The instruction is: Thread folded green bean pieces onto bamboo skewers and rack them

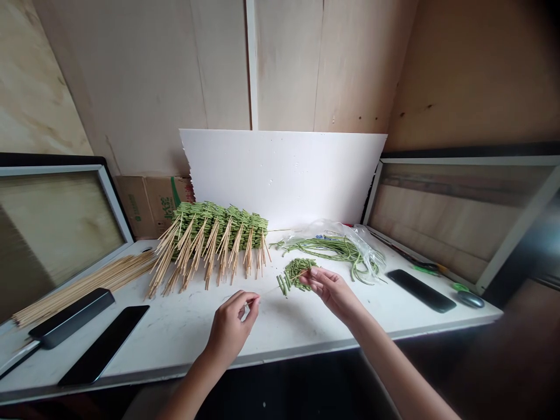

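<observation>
My left hand point(231, 326) pinches the end of a thin bamboo skewer point(269, 289) just above the white table point(184, 332). The skewer runs up and right toward my right hand point(330, 289). That hand's fingers are closed on a short green bean piece at the skewer's tip, right beside a small heap of cut bean pieces point(294, 273). Behind the heap lies a row of finished bean skewers point(214, 239), their sticks pointing toward me.
Long uncut beans point(336, 248) lie on a clear plastic bag at the right. A bundle of bare skewers point(83, 286) lies at the left, near a black box point(72, 318) and a dark phone point(105, 344). Another phone point(420, 290) lies at the right. A white foam board point(284, 175) leans against the wall.
</observation>
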A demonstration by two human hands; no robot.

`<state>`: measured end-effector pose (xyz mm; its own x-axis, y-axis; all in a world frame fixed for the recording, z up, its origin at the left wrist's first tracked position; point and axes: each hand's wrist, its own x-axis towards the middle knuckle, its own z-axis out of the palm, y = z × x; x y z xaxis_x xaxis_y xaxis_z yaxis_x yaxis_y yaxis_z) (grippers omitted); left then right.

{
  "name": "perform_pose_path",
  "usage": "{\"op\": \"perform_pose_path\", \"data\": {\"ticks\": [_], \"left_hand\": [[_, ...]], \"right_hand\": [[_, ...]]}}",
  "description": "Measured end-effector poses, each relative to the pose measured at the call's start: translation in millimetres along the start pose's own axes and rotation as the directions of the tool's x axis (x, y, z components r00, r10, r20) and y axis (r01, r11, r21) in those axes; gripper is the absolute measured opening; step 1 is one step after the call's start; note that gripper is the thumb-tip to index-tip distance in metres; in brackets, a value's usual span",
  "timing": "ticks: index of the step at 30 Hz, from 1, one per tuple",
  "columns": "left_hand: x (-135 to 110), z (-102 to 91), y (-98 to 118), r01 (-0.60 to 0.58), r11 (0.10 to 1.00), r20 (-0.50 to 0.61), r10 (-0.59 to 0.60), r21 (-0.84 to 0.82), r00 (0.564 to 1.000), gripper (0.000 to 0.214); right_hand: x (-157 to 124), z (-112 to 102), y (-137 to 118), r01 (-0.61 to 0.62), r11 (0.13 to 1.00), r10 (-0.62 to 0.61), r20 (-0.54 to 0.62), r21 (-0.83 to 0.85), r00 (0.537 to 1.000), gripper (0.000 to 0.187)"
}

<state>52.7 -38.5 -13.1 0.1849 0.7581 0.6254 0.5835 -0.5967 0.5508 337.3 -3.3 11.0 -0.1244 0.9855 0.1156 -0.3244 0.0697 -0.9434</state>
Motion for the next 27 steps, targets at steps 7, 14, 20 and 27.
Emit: {"op": "perform_pose_path", "data": {"ticks": [7, 14, 20, 27], "left_hand": [[0, -0.5, 0, 0.009, 1.000, 0.009, -0.009, -0.029, 1.000, 0.018], [-2, 1.2, -2, 0.013, 1.000, 0.015, -0.013, 0.004, 1.000, 0.019], [-3, 1.7, -2, -0.004, 1.000, 0.020, 0.004, 0.020, 1.000, 0.019], [-4, 4.1, -5, -0.030, 0.999, -0.005, 0.030, 0.040, 1.000, 0.018]], "right_hand": [[1, -1, 2, -0.005, 1.000, 0.005, -0.034, -0.002, 0.999, 0.032], [2, -3, 4, 0.001, 1.000, -0.001, -0.044, -0.004, 0.999, 0.026], [2, -2, 9, -0.007, 1.000, 0.008, -0.061, 0.007, 0.998, 0.025], [2, 3, 16, 0.014, 0.999, -0.011, -0.093, 0.036, 0.996, 0.030]]}}
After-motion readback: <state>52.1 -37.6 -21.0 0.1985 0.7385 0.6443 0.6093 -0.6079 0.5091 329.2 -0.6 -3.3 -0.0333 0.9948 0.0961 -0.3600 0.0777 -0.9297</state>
